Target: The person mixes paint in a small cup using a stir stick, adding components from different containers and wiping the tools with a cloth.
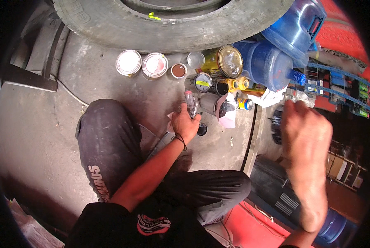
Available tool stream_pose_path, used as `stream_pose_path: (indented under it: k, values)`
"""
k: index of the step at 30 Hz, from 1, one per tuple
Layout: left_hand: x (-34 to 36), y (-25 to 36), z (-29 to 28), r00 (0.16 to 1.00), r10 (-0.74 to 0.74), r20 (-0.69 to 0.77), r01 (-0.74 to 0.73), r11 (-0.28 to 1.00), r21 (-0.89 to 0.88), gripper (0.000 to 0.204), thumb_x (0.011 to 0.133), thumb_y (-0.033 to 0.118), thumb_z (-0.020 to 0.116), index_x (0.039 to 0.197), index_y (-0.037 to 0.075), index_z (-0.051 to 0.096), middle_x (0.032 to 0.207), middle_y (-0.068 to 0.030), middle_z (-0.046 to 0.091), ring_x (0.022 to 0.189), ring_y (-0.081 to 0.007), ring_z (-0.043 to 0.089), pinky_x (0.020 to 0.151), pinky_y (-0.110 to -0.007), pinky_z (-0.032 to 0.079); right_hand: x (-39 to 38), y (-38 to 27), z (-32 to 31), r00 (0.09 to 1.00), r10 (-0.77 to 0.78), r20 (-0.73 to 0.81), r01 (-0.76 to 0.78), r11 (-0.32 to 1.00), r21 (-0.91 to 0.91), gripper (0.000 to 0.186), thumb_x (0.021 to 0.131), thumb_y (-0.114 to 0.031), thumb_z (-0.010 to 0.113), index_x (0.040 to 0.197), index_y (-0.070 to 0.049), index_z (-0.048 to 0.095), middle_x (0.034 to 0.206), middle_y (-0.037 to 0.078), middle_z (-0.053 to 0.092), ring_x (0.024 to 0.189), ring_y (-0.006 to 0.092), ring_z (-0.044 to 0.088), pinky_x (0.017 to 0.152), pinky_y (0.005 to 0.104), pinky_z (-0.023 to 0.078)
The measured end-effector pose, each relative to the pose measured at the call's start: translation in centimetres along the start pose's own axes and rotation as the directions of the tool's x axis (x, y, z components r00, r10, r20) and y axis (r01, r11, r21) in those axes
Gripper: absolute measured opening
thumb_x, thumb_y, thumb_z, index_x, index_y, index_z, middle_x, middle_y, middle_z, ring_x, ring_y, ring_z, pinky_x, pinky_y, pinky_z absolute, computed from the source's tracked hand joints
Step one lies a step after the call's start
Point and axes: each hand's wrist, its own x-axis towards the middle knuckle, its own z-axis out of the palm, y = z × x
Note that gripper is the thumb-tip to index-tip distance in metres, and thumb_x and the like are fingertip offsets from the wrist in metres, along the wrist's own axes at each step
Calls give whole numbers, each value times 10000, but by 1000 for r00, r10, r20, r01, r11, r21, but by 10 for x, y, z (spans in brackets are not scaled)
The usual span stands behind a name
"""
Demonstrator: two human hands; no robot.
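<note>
My left hand (186, 125) is closed round a shiny metal tool (191, 102) with a reddish end, which looks like a spray gun; the palm hides much of it. A black round lid (202, 129) lies on the floor beside this hand. Just beyond stand a grey cup (210, 103) and a can with a yellow-green strip (203, 82). Out at the right, my right hand (306, 128) is raised, its back toward me and smeared by motion. Its fingers are mostly hidden, so I cannot tell what they hold. A dark ribbed thing (277, 125) shows next to it.
A big tyre (172, 35) lies across the far side. Before it stand white-lidded cans (154, 65), a brown-filled cup (178, 70) and a large tin (230, 61). Blue water jugs (267, 62) lie at the far right. A black ridged case (271, 186) sits near right.
</note>
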Motion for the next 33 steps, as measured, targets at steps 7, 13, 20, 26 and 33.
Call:
stream_pose_path:
  k: [7,13,20,26,33]
  values:
    - [-13,8,5,1000,29,9,-29,999,-22,565,847,355,762,1321,126,556,1078,-271,735,1073,-534,649,919,-638,511,40,-71,103,994,-14,105,-9,976,218,35,861,-71,730,872,-81,761,857,122,776,779,279,808,650,403,644]
    - [-13,10,2,998,-17,66,19,999,-27,665,839,366,772,1410,106,552,1110,-275,737,1107,-523,655,932,-629,519,21,-67,118,995,92,36,-99,937,336,57,869,-86,724,917,-57,714,877,131,758,781,335,787,667,445,630]
    - [0,-13,14,998,36,51,-27,987,-159,566,808,336,786,1284,91,601,1068,-264,725,1037,-484,688,885,-590,534,-36,-40,175,928,372,19,-280,663,695,180,919,-125,752,1096,-93,764,932,143,756,817,355,767,725,451,616]
    - [5,-15,-16,990,136,37,-98,853,-513,321,899,121,716,1194,52,610,942,-89,699,840,-198,670,778,-356,544,-63,-81,239,800,561,213,-287,47,957,208,977,-96,753,1168,-37,810,957,174,779,702,224,726,669,352,571]
    - [1,-19,-60,990,37,137,70,714,-697,298,1032,25,633,1324,78,600,1092,25,672,911,-68,622,745,-260,505,-29,-153,306,763,506,402,-298,-278,913,229,971,-142,774,1182,-68,822,916,118,806,695,175,727,660,327,581]
